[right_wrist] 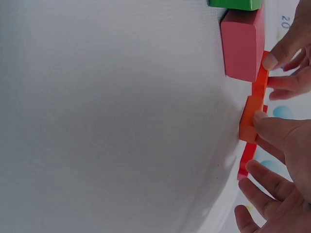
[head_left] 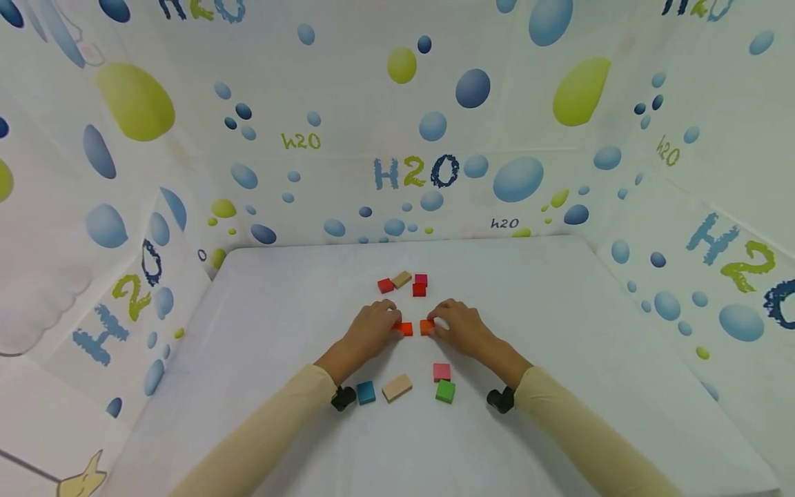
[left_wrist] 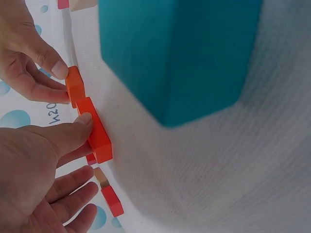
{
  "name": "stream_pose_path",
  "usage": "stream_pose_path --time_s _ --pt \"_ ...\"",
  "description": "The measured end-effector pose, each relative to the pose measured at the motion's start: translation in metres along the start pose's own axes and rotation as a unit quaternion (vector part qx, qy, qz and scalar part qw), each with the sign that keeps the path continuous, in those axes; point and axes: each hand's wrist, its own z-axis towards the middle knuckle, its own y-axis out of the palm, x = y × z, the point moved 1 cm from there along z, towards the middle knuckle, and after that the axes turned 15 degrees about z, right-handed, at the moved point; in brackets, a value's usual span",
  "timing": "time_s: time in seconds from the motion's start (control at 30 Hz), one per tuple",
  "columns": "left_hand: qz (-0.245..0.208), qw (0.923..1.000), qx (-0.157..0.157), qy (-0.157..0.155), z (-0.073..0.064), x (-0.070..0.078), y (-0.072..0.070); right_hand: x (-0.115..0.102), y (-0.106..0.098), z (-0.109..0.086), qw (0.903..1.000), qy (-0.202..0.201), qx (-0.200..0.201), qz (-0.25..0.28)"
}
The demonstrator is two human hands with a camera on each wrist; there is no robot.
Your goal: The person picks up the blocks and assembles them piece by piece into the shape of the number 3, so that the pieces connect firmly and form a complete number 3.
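While my left hand [head_left: 370, 326] pinched the red-orange block [head_left: 406, 329] and my right hand [head_left: 461, 330] the orange block [head_left: 426, 328], I judged both light, rigid, best held by opposite faces. They were just apart, mid-desk [head_left: 279, 310].

Your left forearm [head_left: 273, 435] and right forearm [head_left: 584, 442] slanted inward, your left hand [head_left: 369, 328] and right hand [head_left: 464, 330] faced each other, each pinched between thumb [left_wrist: 68, 134] and forefinger [left_wrist: 73, 156], other fingers [left_wrist: 75, 200] loosely spread

The white table [head_left: 279, 297] carries red blocks [head_left: 386, 285], tan blocks [head_left: 397, 387], one blue [head_left: 366, 392], one pink [head_left: 442, 372], one green [head_left: 445, 391].
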Motion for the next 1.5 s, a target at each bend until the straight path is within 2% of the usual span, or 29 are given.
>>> stream_pose_path --time_s 0.5,1.0,1.17,1.4,1.5 --pt "0.010 0.9998 0.014 0.009 0.004 0.000 0.006 -0.008 0.007 0.004 0.9996 -0.003 -0.003 0.027" --pt "0.005 0.9997 0.021 0.011 0.003 0.000 0.003 -0.010 0.004 0.008 0.9985 -0.001 -0.019 0.051" --pt "-0.002 0.9999 0.010 0.007 0.001 0.000 0.001 -0.009 0.004 0.015 0.9979 0.012 -0.011 0.063" --pt "0.000 1.0000 0.002 0.004 -0.001 0.001 -0.002 -0.004 -0.002 0.035 0.9981 0.007 0.053 0.030" --pt "0.001 1.0000 0.002 0.006 0.001 0.002 -0.002 -0.001 -0.009 0.043 0.9991 0.022 0.029 0.022"
